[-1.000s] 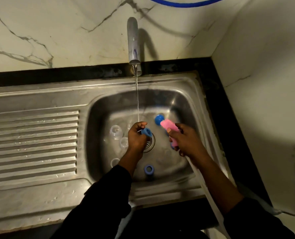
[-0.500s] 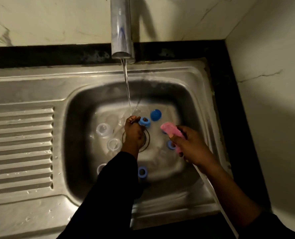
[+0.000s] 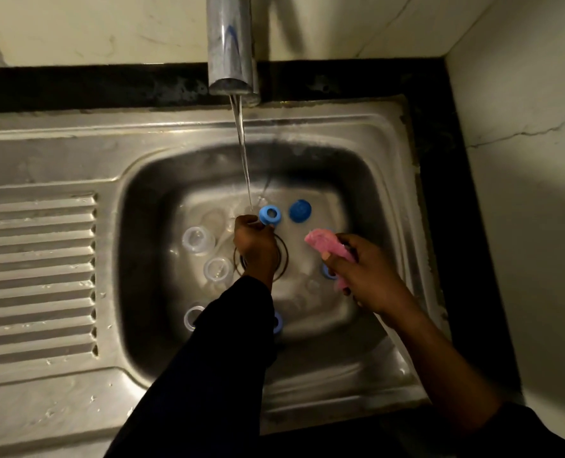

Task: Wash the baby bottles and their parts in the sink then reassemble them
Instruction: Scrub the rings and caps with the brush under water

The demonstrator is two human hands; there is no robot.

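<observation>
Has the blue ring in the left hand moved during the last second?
Yes. The blue ring in the left hand has shifted off the drain rim toward the tap, now about level with the blue cap.

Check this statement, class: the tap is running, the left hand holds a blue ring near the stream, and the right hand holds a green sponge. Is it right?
Not quite. In the head view the right hand holds a pink sponge, not green. The rest stands: the tap runs and the left hand holds the blue ring near the stream.
</observation>
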